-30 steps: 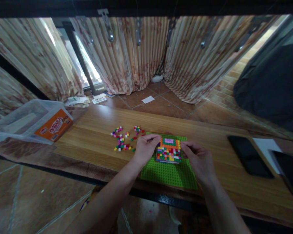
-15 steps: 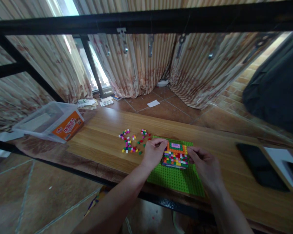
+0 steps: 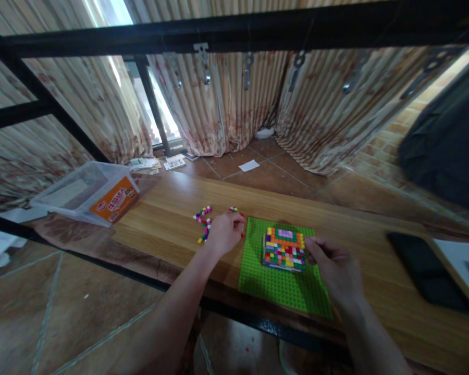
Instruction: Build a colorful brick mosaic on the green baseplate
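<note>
A multicoloured structure of small toy bricks [image 3: 284, 254] sits on the green baseplate [image 3: 283, 289], with orange, yellow and pink rows on top. My left hand [image 3: 224, 233] is off to the left of the baseplate, fingers bent and closed over the loose toy bricks [image 3: 203, 212], hiding some of them. Whatever its fingertips pinch is hidden. Close by the structure's upper right edge is my right hand [image 3: 338, 268], thumb and forefinger together. I cannot tell whether they hold a small brick or only touch the edge.
A clear plastic bin [image 3: 88, 192] with an orange label stands at the table's left end. To the right lie a black tablet-like device [image 3: 430, 273] and white paper [image 3: 459, 260]. A black metal bar [image 3: 234, 34] with hooks crosses above the wooden table [image 3: 172, 208].
My left hand has left the brick structure and moved left to the loose bricks. My right hand stays by the structure's right edge. The view has shifted slightly.
</note>
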{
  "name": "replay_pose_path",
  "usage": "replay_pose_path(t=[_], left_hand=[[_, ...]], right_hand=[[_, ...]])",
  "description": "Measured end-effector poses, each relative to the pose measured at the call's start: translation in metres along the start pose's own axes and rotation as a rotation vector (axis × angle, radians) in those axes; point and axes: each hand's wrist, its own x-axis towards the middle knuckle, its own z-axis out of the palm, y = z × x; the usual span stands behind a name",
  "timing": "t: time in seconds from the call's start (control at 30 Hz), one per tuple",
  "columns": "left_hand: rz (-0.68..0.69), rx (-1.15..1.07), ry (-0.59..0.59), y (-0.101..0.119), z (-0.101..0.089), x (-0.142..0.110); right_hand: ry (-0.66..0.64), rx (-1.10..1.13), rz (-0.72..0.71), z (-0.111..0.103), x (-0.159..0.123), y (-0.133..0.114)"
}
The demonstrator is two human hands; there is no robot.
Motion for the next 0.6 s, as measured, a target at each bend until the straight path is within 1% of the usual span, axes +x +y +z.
replay_pose_path(t=[0.1, 0.17, 0.4, 0.6], left_hand=[[0.004, 0.235, -0.012, 0.010, 0.008, -0.008], [0.001, 0.328, 0.004, 0.015, 0.012, -0.011], [-0.055, 0.476, 0.017, 0.019, 0.017, -0.007], [-0.047, 0.529, 0.029, 0.022, 0.021, -0.007]], right_hand=[[0.003, 0.006, 0.007, 0.000, -0.001, -0.002], [-0.007, 0.005, 0.001, 0.000, -0.001, -0.001], [-0.023, -0.009, -0.003, -0.001, -0.001, 0.001], [-0.027, -0.051, -0.050, -0.002, -0.002, 0.001]])
